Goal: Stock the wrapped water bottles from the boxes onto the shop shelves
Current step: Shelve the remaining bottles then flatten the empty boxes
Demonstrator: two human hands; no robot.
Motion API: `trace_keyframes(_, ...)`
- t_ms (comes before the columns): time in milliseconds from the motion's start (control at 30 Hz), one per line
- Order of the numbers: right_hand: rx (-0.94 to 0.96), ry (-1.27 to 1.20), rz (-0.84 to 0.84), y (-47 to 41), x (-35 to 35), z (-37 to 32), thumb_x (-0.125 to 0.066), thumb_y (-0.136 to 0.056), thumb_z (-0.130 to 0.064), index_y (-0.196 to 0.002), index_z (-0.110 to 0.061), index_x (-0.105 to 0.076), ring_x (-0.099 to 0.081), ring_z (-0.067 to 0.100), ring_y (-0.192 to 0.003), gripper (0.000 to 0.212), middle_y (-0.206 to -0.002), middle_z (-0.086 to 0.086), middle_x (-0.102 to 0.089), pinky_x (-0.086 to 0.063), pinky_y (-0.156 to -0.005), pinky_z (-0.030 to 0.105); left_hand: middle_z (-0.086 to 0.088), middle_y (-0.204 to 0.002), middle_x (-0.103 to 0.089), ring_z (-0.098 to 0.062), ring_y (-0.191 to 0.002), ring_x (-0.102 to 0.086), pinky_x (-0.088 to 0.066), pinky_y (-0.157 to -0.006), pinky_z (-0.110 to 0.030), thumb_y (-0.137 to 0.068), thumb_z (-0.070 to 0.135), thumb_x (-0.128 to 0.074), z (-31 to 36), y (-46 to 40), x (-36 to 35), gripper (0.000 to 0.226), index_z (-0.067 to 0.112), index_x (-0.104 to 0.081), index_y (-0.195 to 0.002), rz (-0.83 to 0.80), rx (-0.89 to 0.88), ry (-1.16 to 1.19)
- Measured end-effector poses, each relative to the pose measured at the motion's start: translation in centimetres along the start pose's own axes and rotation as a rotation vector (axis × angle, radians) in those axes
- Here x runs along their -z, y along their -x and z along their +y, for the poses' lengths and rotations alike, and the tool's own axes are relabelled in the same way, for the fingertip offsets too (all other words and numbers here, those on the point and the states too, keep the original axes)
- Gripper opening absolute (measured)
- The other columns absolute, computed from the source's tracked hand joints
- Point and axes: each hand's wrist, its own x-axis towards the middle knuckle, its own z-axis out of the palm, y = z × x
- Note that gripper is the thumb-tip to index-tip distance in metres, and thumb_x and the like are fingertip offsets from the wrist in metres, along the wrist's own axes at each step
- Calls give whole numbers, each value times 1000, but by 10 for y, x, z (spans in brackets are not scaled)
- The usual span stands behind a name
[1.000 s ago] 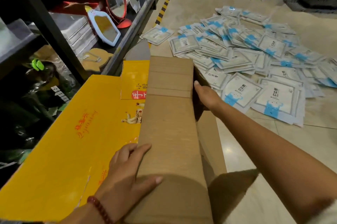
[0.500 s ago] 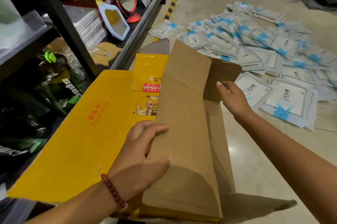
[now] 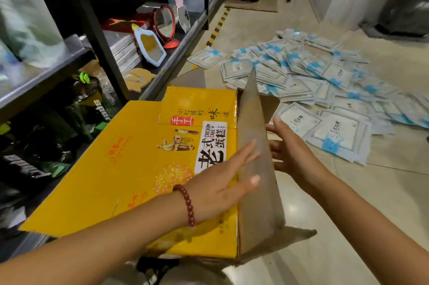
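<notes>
Head view: flap (image 3: 254, 168) now upright between flat-fingered left hand (image 3: 220, 189) and right hand (image 3: 290, 152).

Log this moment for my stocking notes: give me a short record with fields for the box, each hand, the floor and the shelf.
box: yellow cardboard box, lying flat, its brown flap standing up
left hand: left hand, fingers straight, pressed against the flap's near side
right hand: right hand, fingers spread, at the flap's far side
floor: pile of white-and-blue flat packets spread on the tiles
shelf: white-framed mirror and red heart-shaped mirror
water bottles: none clearly visible
</notes>
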Motion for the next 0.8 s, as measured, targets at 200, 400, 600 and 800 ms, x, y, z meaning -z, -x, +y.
trace_keyframes(200, -72, 316, -20, 24, 9, 24, -62, -83, -4, -124, -20, -48, -64, 23, -96, 46, -110, 5, -62, -57, -78, 38, 5, -159, -4, -16, -146, 0, -9, -118, -33, -93, 56, -39, -31, 25, -11, 76, 33, 5, -150, -412, 127, -506)
trace_keyframes(400, -79, 274, 285, 24, 20, 48, -57, -80, 9, -108, -7, -59, -63, 29, -83, 33, -95, 8, -63, -53, -72, 36, 16, -156, 13, -16, -145, 13, -3, -119, -40, -62, 88, -27, -71, 74, 2, 103, 41, 4, -148, -530, 363, -646)
trace_keyframes(600, -93, 236, 375, 9, 28, 60, -62, -80, 5, -103, -8, -61, -60, 24, -73, 27, -98, 14, -65, -46, -61, 27, 26, -142, 27, -10, -141, 20, -3, -118, -39, -60, 84, -5, -104, 95, 12, 91, 50, 9, -143, -437, 284, -750)
trace_keyframes(800, -87, 502, 407, -9, 32, 68, -69, -83, -17, -112, -7, -56, -55, 24, -88, 33, -103, 6, -58, -39, -73, 29, 19, -155, 12, -13, -144, 9, -5, -116, -39, -57, 87, -12, -118, 69, 20, 96, 50, -1, -145, -290, 312, -747)
